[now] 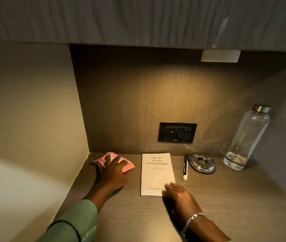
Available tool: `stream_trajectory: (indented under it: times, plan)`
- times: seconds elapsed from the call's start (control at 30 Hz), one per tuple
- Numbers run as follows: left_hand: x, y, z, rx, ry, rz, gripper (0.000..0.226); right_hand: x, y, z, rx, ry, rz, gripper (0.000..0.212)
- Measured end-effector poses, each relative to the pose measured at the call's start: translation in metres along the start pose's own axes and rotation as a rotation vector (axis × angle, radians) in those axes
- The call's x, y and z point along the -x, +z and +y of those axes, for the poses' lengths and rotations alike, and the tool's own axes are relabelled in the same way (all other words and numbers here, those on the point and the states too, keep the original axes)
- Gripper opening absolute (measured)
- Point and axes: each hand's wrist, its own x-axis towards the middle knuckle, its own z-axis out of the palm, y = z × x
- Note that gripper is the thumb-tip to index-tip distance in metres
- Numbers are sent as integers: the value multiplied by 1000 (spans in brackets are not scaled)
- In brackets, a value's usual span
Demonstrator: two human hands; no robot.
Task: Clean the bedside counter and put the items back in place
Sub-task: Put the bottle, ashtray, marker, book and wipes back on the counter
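A wooden bedside counter (226, 198) fills the lower view. My left hand (111, 173) presses flat on a pink cloth (127, 167) in the back left corner. A white paperback book (157, 172) lies flat in the middle. My right hand (179, 194) rests with its fingertips on the book's lower right corner, fingers spread and not gripping. Right of the book lie a black-and-white marker (185, 169) and a round glass ashtray (202, 163). A clear glass bottle (247, 137) with a metal cap stands at the far right.
A black wall socket (177, 132) sits on the back panel above the book. A side wall closes the counter on the left, and an overhead cabinet with a lamp (220, 56) hangs above. Bare wood stretches along the front.
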Motion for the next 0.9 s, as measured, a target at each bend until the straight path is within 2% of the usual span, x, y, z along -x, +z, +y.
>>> stream_trajectory:
  times: [0.1, 0.23, 0.3, 0.37, 0.4, 0.47, 0.6, 0.77, 0.9]
  plan:
    - [-1, -8, -25, -1, 88, -9, 52, 2, -2, -3, 18, -50, 117, 20]
    - [12, -5, -51, 71, 145, 0, 55, -6, -1, 1, -77, -11, 104, 15]
    - [17, -2, -62, 83, 166, -1, 62, -9, -1, 8, -216, 171, 180, 12]
    - [21, -4, -66, 90, 185, 2, 59, -19, -4, 22, -281, 418, 313, 15]
    - [24, -4, -65, 101, 182, 27, 51, -26, -8, 29, -254, 537, 336, 18]
    - [28, -3, -59, 109, 140, 115, 40, -42, -13, 38, -186, 691, 267, 24]
    - [27, 7, -47, 93, 78, 185, 42, -57, -6, 36, -66, 683, 152, 21]
    - [9, 6, -51, 236, 158, 77, 28, -54, 5, 36, -43, 699, 177, 22]
    - [3, -1, -48, 236, 140, 28, 35, -58, -6, 27, -86, 724, 138, 28]
